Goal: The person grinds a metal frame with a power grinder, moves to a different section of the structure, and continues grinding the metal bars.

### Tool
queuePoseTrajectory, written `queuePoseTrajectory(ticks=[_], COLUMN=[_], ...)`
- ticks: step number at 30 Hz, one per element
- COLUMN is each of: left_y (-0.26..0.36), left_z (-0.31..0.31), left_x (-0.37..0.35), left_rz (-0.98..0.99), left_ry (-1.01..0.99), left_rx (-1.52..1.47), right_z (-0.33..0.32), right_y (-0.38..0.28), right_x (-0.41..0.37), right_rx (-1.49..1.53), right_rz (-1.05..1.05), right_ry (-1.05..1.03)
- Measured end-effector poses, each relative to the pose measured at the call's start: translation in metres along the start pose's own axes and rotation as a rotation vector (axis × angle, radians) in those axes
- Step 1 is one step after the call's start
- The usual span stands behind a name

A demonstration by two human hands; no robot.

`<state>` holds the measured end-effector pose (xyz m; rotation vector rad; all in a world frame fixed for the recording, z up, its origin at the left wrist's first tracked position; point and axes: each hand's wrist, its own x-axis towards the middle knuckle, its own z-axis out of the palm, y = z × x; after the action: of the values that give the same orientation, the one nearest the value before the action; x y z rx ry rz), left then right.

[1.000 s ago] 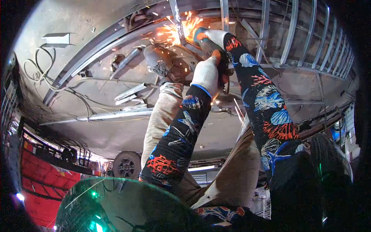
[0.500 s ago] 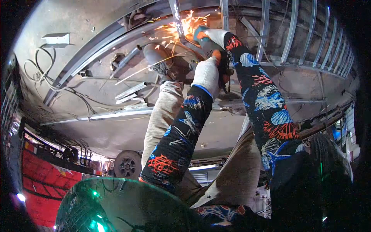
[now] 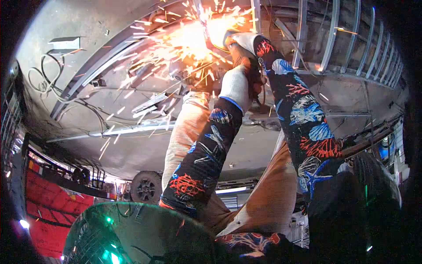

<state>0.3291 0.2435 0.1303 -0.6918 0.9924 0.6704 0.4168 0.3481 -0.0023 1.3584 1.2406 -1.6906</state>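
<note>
Bright sparks spray from where a dark power tool (image 3: 254, 79) meets a metal bar (image 3: 198, 8) at the top centre. My right hand (image 3: 233, 39) is closed on the front part of the tool, close to the glare. Closer to me, my left hand (image 3: 249, 65) is wrapped round the tool's body, its fingers partly hidden by the white cuff (image 3: 235, 83). Glare covers the exact contact point and the tool's tip.
Loose cable (image 3: 56, 70) and an angled metal offcut (image 3: 66, 43) lie at the left. Short metal pieces (image 3: 149, 105) and a long strip (image 3: 118, 132) cross the floor. A ladder-like metal frame (image 3: 332, 37) is at the upper right. A tinted visor (image 3: 140, 233) fills the lower left.
The sparks have become much larger and brighter, spreading left and down over the floor and lower leg. Both hands stay in nearly the same place on the tool.
</note>
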Motion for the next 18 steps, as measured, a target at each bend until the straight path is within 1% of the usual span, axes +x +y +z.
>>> queuePoseTrajectory(ticks=[1,2,3,5,6,8,9,11,13,15,17,18], left_y=[0.001,0.002,0.005,0.006,0.009,0.009,0.009,0.009,0.007,0.007,0.000,-0.003], left_z=[0.005,0.010,0.013,0.010,0.012,0.012,0.014,0.010,0.008,0.007,0.001,0.000], left_x=[-0.003,-0.006,-0.008,-0.004,-0.003,-0.006,-0.007,-0.006,-0.005,-0.002,-0.004,-0.002], left_rz=[-0.002,-0.003,-0.004,-0.018,-0.002,0.012,0.022,0.030,-0.014,-0.030,-0.058,-0.049], left_ry=[0.000,0.082,0.165,0.138,0.135,0.136,0.158,0.184,0.162,0.138,0.128,0.146], left_rx=[-0.004,0.031,0.066,0.021,0.049,0.078,0.095,0.109,0.119,0.076,0.034,0.036], right_z=[0.003,0.007,0.009,0.012,0.010,0.013,0.016,0.026,0.033,0.024,0.025,0.021], right_y=[0.014,0.026,0.029,0.033,0.036,0.042,0.048,0.055,0.061,0.055,0.054,0.039], right_x=[0.010,0.021,0.028,0.040,0.043,0.048,0.057,0.070,0.072,0.073,0.061,0.048], right_rx=[-0.002,-0.237,-0.255,-0.291,-0.421,-0.547,-0.094,0.354,-0.006,-0.197,-0.045,0.019], right_rz=[0.003,-0.187,-0.198,-0.222,-0.387,-0.554,-0.334,-0.100,-0.124,-0.148,-0.198,-0.002], right_ry=[-0.002,0.049,0.040,0.024,0.062,0.099,-0.017,-0.135,0.041,0.137,0.009,0.075])
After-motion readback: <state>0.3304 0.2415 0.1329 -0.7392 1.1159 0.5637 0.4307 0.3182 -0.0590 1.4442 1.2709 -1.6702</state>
